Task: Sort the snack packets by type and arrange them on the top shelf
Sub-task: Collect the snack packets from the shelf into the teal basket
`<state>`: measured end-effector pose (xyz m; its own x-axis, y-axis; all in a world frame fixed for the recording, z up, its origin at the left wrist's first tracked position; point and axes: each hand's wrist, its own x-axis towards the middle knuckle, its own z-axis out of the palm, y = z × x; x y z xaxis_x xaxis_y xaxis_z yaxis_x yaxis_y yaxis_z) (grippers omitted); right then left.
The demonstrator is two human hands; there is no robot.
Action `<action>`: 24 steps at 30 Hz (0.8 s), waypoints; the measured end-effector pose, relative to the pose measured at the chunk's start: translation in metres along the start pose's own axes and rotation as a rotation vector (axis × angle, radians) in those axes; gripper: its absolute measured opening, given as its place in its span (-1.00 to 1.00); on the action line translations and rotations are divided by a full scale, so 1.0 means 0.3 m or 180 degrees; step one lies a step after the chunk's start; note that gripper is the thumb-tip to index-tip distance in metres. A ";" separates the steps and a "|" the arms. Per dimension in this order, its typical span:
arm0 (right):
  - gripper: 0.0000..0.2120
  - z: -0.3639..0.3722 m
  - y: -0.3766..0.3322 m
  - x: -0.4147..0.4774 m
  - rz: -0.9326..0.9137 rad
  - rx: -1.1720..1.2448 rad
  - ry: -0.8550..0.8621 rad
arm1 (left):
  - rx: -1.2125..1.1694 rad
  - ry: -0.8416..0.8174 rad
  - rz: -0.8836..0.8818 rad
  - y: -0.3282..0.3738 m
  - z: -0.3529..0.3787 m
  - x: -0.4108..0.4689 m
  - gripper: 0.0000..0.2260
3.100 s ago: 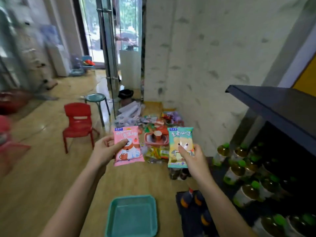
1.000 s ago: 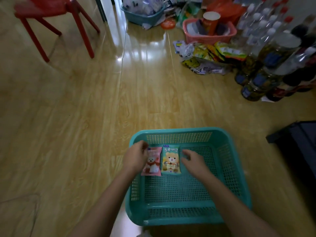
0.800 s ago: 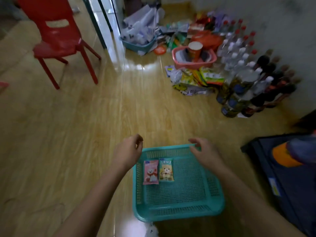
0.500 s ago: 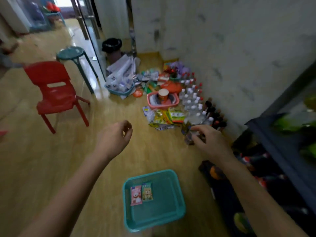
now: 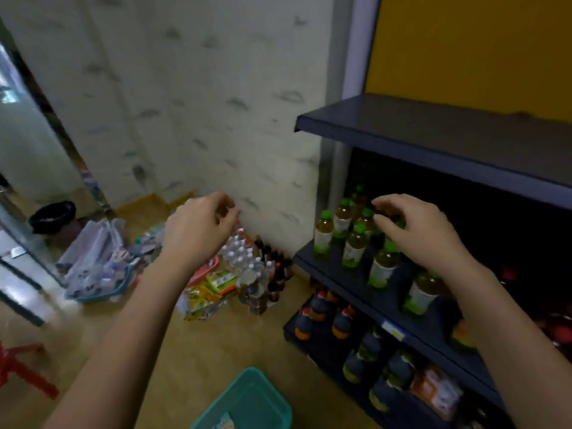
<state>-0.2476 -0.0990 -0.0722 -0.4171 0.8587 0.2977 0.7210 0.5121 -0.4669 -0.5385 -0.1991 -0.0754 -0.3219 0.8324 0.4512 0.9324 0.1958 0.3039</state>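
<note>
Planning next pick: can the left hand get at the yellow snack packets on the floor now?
Probably yes. The left hand is empty, and the yellow snack packets lie uncovered on the floor; the bottles stand beside them, not over them. It would need to come down.

Top shelf (image 5: 448, 131) right, drink bottles (image 5: 354, 243) on the shelf below it, basket (image 5: 272, 400) on floor in front, snack packets (image 5: 210, 289) beside floor bottles (image 5: 253, 264) against the wall, left of shelving.

No legible txt: bottle labels (image 5: 322, 241), packets (image 5: 216, 281), shelf tag (image 5: 393, 331) too blurred.
</note>
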 end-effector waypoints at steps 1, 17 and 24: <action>-0.70 -0.051 0.028 -0.050 0.0123 -0.0077 0.0101 | -0.0052 0.0016 0.0142 0.056 0.000 0.004 -0.80; -0.75 -0.621 0.408 -0.794 0.2079 -0.0919 0.1373 | -0.1357 -0.0570 0.1807 0.907 0.212 -0.004 -0.85; -0.78 -0.800 0.626 -0.792 0.2141 -0.0978 0.1565 | -0.1703 -0.0459 0.1933 1.262 0.290 0.046 -0.85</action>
<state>0.1198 -0.2116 -0.0307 0.3823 0.8339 0.3980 0.8740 -0.1866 -0.4487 -0.1754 -0.0683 -0.0271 0.2719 0.7793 0.5646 0.7209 -0.5536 0.4169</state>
